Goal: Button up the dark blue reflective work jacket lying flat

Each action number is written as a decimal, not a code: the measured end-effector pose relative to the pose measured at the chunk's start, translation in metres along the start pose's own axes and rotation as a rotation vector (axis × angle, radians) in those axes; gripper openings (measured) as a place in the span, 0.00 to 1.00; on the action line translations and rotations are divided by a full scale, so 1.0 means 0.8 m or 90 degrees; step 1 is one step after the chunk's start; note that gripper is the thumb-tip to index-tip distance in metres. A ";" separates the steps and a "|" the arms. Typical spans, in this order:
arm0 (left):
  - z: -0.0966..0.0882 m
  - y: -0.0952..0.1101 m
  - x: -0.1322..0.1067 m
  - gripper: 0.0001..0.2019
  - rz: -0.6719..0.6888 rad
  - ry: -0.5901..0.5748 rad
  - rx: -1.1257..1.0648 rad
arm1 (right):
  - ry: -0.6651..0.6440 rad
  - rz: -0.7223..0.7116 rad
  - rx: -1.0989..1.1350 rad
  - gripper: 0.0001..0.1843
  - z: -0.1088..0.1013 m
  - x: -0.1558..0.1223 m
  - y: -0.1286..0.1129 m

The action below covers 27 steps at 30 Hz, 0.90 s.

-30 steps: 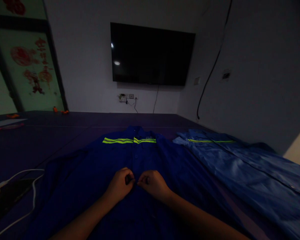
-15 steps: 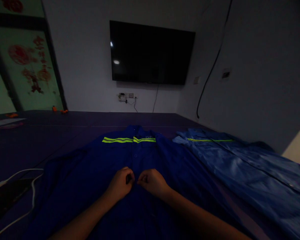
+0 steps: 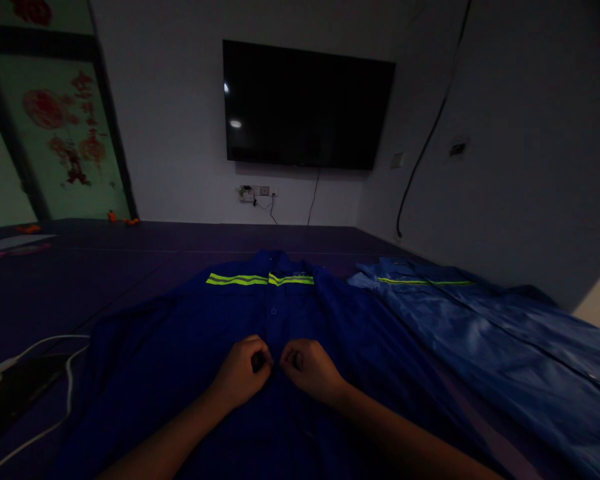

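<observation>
A dark blue work jacket (image 3: pixel 195 347) with yellow-green and grey reflective strips across the chest lies spread out, collar away from me. My left hand (image 3: pixel 247 370) is closed in a pinch on the jacket's front placket, below a round button (image 3: pixel 273 311). Just to its right, my right hand (image 3: pixel 310 367) also pinches the placket, fingertips a small gap from the left ones. The curled fingers and dim light hide exactly which bit of cloth or button lies between them.
A second, lighter blue garment (image 3: pixel 460 320) with a thin yellow-green stripe lies at the right. White cables (image 3: pixel 69 373) and a dark flat object (image 3: pixel 25 393) are at the left. A television (image 3: pixel 307 107) hangs on the far wall; small orange things (image 3: pixel 131 221) lie near the door.
Both hands keep their pinch at the placket, nearly still. The whole view has shifted slightly, so things appear a little further right.
</observation>
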<state>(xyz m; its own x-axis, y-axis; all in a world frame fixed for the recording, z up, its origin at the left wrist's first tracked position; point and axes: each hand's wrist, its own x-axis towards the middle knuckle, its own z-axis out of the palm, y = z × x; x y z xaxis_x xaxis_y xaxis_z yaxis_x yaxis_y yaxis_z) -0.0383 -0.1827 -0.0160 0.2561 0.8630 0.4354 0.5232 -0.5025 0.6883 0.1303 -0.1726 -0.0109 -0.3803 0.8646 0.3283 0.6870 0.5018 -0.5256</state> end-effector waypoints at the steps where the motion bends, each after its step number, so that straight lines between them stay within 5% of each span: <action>1: 0.000 0.000 0.000 0.04 0.002 -0.002 0.003 | -0.002 -0.004 -0.003 0.06 0.000 0.000 0.000; 27: -0.001 -0.001 -0.001 0.05 -0.014 -0.013 0.018 | 0.005 -0.088 -0.020 0.11 -0.006 -0.005 -0.002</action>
<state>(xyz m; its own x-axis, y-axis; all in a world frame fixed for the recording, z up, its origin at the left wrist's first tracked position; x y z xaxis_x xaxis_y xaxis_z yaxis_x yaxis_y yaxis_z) -0.0396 -0.1829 -0.0162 0.2617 0.8746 0.4083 0.5516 -0.4826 0.6803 0.1332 -0.1769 -0.0075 -0.4686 0.7868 0.4018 0.6475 0.6153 -0.4497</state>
